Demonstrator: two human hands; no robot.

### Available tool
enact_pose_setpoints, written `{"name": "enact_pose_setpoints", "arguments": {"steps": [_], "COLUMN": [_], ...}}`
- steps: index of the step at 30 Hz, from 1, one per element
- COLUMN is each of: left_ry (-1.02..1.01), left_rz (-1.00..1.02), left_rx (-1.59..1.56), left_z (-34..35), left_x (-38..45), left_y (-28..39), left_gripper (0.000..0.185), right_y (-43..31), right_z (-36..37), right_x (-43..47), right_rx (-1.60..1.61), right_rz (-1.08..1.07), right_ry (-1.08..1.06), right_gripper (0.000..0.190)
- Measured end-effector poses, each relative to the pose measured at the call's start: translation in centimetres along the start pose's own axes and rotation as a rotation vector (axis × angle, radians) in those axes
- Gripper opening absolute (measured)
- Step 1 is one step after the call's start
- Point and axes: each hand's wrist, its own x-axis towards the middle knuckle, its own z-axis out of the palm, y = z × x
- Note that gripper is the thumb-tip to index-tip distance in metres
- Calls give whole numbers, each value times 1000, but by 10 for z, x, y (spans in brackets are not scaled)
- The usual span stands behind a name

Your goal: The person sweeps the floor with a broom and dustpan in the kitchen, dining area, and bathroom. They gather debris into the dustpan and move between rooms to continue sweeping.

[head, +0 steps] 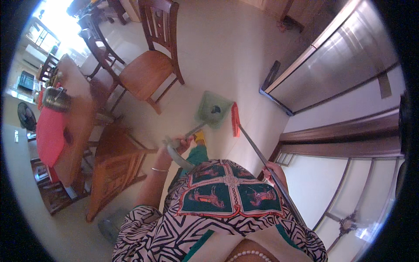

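A long-handled green dustpan (209, 102) rests low over the floor ahead of me, with a small dark clump (215, 109) inside its pan. My left hand (179, 144) is closed around the dustpan's grey handle, whose curved end bends back towards my waist. On the right, my right hand (275, 173) grips the dark pole (253, 143) of a broom. The broom's red head (235, 119) stands just right of the dustpan's rim. I cannot tell whether the two touch.
Wooden chairs (147, 74) stand ahead on the left, with another chair (114, 163) nearer. Beside them is a wooden table (80, 131) bearing a red cloth (50, 137). A metallic refrigerator (340, 68) and a door with a metal grille (343, 193) border the right side.
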Motion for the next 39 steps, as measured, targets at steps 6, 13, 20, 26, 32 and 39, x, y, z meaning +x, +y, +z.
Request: {"name": "enact_pose_setpoints", "arguments": {"steps": [6,13,20,26,32,39], "left_ry": [-33,-8,-52,-58,-175,-156], "left_rz": [53,25,-26,7,-36,-87], "left_rx": [168,169,128,37,-65,-97], "left_z": [22,39,48,81,122,117], "left_x": [-13,-3,-20,-49,-97,-105], "left_y": [-10,-7,-9,-18,-18,-9], "left_gripper": [35,31,15,32,27,26], "right_y": [2,5,7,-17,-38,-8], "right_z": [-5,-29,-29,-9,-4,-20], "right_x": [6,-9,-24,-28,-36,-27], "right_rx": [-58,10,-122,-167,-234,-280], "right_rz": [-23,14,31,15,-117,75], "right_ry": [12,-81,34,68,105,79], "right_gripper": [17,20,13,10,13,19]}}
